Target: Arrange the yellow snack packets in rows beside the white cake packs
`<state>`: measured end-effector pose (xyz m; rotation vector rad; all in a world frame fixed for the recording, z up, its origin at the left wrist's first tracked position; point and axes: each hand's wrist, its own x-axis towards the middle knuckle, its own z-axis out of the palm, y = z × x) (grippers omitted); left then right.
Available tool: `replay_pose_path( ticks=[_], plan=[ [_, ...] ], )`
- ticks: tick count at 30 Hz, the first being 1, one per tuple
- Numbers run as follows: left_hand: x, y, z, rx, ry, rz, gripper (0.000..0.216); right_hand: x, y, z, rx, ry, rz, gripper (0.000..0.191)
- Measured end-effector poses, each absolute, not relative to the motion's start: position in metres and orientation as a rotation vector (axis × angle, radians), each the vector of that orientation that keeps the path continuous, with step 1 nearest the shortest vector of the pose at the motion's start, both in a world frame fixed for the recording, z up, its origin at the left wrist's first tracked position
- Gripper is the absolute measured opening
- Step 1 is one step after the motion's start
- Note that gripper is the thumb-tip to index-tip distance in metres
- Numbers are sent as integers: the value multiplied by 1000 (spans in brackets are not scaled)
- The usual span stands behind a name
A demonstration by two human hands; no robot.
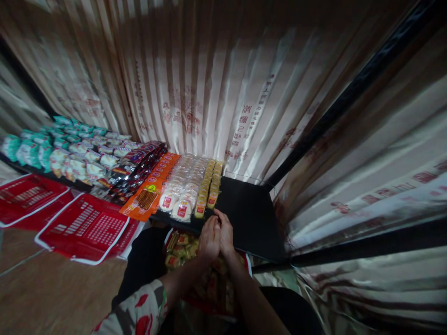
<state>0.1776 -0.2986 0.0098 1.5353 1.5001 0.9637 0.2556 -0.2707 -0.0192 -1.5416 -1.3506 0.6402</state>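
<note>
My left hand (209,238) and my right hand (226,232) are side by side and touching, at the front edge of a black shelf (253,216). Their fingers are pressed together and curl inward; anything between them is hidden. Just beyond the fingertips, two rows of small yellow-wrapped snack packs (210,186) run back along the shelf. Below my forearms, a red bag (206,304) with a white edge sits open between my knees. It holds many loose snack packs (181,246) in the same yellow wrapping.
Left of the yellow rows stand round pale snacks in clear wrap (181,207), an orange packet (145,200), dark shiny packets (131,172) and teal packs (31,151). Red bags (89,228) lie below the shelf. Printed curtains (209,83) hang behind; a black pole (335,107) slants at right.
</note>
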Motion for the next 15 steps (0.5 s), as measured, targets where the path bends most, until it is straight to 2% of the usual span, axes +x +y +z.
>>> replay_pose_path(
  ticks=[4,9,15],
  plan=[
    [160,-326,1,1512,1499,1091,43,240,-294,-23,-1517,-1479,638,40],
    [125,-358,-12,1505,1480,1075,39,222,-329,-46,-1481,-1644,699,38],
    [91,-356,-36,1476,1815,660,34,192,-342,-62,-1565,-1733,907,35]
  ],
)
